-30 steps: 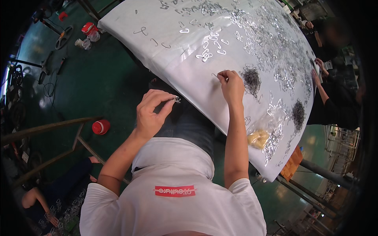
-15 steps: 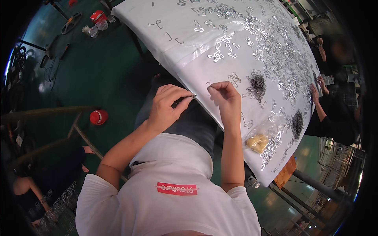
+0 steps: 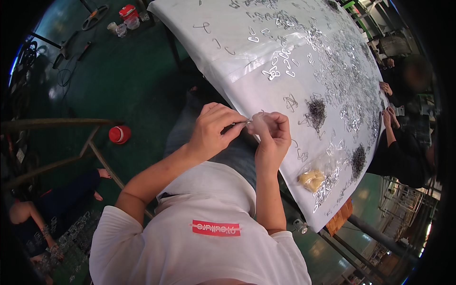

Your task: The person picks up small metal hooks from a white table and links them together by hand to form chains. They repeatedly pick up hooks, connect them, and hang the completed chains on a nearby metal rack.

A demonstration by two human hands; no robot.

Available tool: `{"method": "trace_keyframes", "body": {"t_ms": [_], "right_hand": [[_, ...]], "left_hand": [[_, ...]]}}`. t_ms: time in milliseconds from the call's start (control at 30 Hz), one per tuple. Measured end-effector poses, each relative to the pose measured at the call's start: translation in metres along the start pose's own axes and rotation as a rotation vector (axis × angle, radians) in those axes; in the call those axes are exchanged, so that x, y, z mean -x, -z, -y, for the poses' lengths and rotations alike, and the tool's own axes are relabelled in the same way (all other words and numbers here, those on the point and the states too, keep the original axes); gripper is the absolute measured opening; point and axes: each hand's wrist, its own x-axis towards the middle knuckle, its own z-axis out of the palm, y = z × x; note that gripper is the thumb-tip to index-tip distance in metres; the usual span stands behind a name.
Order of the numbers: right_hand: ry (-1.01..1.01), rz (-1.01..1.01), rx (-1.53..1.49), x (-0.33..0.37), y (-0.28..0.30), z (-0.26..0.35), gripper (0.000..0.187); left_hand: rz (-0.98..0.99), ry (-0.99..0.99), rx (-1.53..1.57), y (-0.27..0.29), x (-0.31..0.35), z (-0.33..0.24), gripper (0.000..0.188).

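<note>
My left hand (image 3: pixel 213 130) is closed in a pinch on a small metal piece (image 3: pixel 248 122), mostly hidden by the fingertips. Close beside it, just over the table's near edge, my right hand (image 3: pixel 271 135) has thumb and fingers pinched around a thin bent wire, of which only a bit shows. The two sets of fingertips meet or nearly meet at the metal piece. On the white-covered table (image 3: pixel 237 90) beyond them lie a few loose bent wires (image 3: pixel 290 102), a dark heap of wire pieces (image 3: pixel 317 113) and shiny metal hooks (image 3: pixel 282 64).
Many more hooks spread over the table. A clear bag with yellow contents (image 3: pixel 311 180) and another dark wire heap (image 3: pixel 358 159) lie to the right. Another person's hands (image 3: pixel 389 117) work at the far edge. A red container (image 3: pixel 119 134) stands on the floor at left, near a wooden frame (image 3: pixel 61 125).
My right hand has come down from over the table to my left hand, bringing the thin wire to the metal piece. My left hand has shifted slightly right.
</note>
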Motion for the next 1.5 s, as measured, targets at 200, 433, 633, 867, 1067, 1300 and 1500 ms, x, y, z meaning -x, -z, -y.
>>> {"method": "trace_keyframes", "body": {"t_ms": [200,433,633,867,1067,1300,1500], "right_hand": [[0.089,-0.008,-0.039,0.002,0.007,-0.008,0.02],[0.062,0.04,-0.056,0.002,0.01,-0.013,0.019],[0.034,0.034,-0.037,0.006,0.011,-0.018,0.016],[0.043,0.018,0.025,0.001,0.015,-0.028,0.014],[0.052,0.011,0.045,0.001,0.019,-0.03,0.014],[0.075,0.014,0.02,0.006,0.016,-0.028,0.014],[0.065,-0.015,0.052,0.002,0.018,-0.028,0.015]], "left_hand": [[0.016,-0.008,-0.079,-0.01,-0.038,0.055,0.017],[0.111,-0.099,-0.529,-0.083,-0.159,0.177,0.019],[0.245,-0.247,-0.762,-0.097,-0.178,0.212,0.017],[0.151,-0.008,-0.722,-0.062,-0.146,0.165,0.011],[0.171,0.333,0.033,-0.033,-0.096,0.098,0.017],[0.137,0.406,0.263,-0.008,-0.051,0.016,0.014],[0.167,0.35,0.308,0.001,-0.043,-0.008,0.011]]}}
